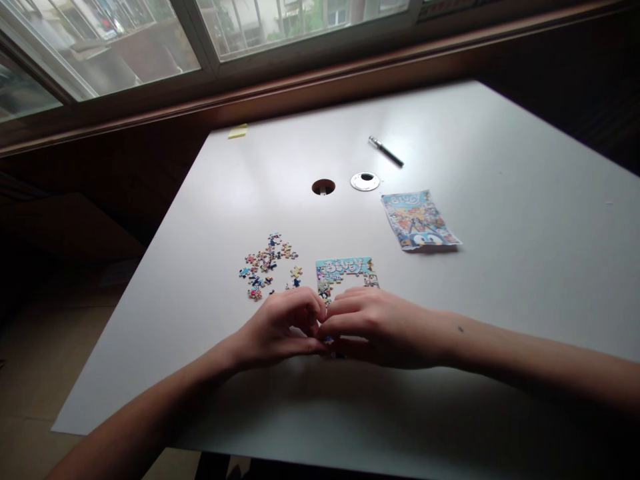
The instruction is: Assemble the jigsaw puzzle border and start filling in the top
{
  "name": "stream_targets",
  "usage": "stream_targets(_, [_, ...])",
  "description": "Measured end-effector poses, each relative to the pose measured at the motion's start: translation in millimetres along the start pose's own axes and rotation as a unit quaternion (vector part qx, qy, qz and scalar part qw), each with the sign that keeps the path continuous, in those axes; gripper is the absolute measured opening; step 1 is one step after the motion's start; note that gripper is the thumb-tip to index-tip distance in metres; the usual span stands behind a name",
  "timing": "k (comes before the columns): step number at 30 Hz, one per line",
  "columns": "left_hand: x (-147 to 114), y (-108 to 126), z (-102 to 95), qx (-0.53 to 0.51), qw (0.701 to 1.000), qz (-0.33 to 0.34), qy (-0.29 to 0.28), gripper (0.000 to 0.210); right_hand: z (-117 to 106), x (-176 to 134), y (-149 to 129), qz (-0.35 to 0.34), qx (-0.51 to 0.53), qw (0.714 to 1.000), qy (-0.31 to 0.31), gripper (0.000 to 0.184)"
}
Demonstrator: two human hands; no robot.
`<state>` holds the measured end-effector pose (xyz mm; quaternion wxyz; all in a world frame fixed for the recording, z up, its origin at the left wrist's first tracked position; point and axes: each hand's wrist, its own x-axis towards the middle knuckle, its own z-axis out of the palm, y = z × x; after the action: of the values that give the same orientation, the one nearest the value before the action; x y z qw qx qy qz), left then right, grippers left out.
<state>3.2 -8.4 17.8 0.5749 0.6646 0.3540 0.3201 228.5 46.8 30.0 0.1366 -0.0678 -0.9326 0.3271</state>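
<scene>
A partly assembled jigsaw puzzle (345,266) with a light blue top edge and white lettering lies on the white table, an opening in its middle. My left hand (287,323) is at its lower left, with thumb and fingers curled to a pinch. From the other side my right hand (373,323) reaches over the lower part, its fingertips meeting those of my left hand. Between the fingertips shows a small dark blue puzzle piece (329,340); whether it is loose or joined is hidden. Left of the puzzle lies a pile of loose jigsaw pieces (267,260).
A creased picture sheet (420,220) lies right of the puzzle. Farther back are a black pen (386,151), a round metal cover (365,181) and a cable hole (323,187) in the white table (240,193). A yellow sticky note (238,131) marks the far left corner, below a window.
</scene>
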Motion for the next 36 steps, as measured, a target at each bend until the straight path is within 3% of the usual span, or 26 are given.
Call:
stream_targets(7, [2,3,-1.6,0.013,1.000,0.014,-0.011,0.018,7,-1,3,-0.045,-0.110,0.992,0.035,0.022])
stream_targets(10, [3,5,-2.7,0.062,0.997,0.046,0.002,0.016,-2,-3,7,-0.028,-0.112,0.993,0.024,0.015])
stream_targets(13, [2,3,-4.1,0.113,0.989,0.079,0.042,0.018,-24,-7,16,0.091,-0.083,0.992,0.011,0.012])
stream_targets(15, [2,0,-5.5,0.139,0.983,0.102,0.064,0.025,-39,-10,23,0.177,-0.088,0.979,0.042,0.008])
stream_targets(20, [1,-5,-7.8,0.171,0.974,0.131,0.064,0.031,-51,-12,32,0.269,-0.118,0.955,0.039,0.008])
stream_targets(25, [2,-6,-7.7,0.185,0.972,0.130,0.058,0.032,-44,-9,31,0.275,-0.121,0.954,0.006,0.007])
stream_targets(36, [4,-1,-5.9,0.194,0.970,0.140,0.052,0.023,-41,-8,30,0.269,-0.149,0.951,0.017,0.010])
